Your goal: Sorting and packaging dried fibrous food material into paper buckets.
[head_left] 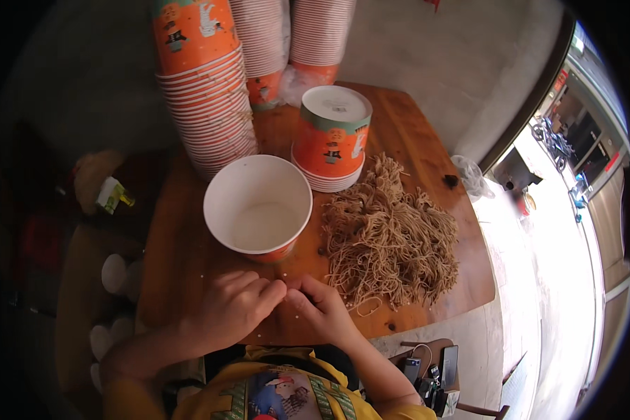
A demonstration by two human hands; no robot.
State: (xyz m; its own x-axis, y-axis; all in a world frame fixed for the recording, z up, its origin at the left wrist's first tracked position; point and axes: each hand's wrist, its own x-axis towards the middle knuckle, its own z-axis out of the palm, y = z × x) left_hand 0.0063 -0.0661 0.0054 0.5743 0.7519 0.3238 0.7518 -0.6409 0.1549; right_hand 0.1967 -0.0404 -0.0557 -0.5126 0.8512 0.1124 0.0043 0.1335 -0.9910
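Observation:
My left hand (239, 302) and my right hand (320, 306) meet near the table's front edge, fingertips close together. Both are closed in a pinch; whatever lies between the fingers is hidden or too small to name. Just beyond them an open paper tub (257, 210) stands upright, white inside and orange outside, with nothing seen in it. To the right lies a tangled heap of thin tan strands (395, 238), like cord or string. One thin loop (369, 306) sticks out at its near edge, close to my right hand.
A tall stack of orange tubs (206, 105) rises at the back left, with wrapped stacks (262, 42) behind. Upside-down tubs (332, 140) stand beyond the heap. Small white bits dot the wooden table (462, 287). A stool (434, 378) holding small devices is at the lower right.

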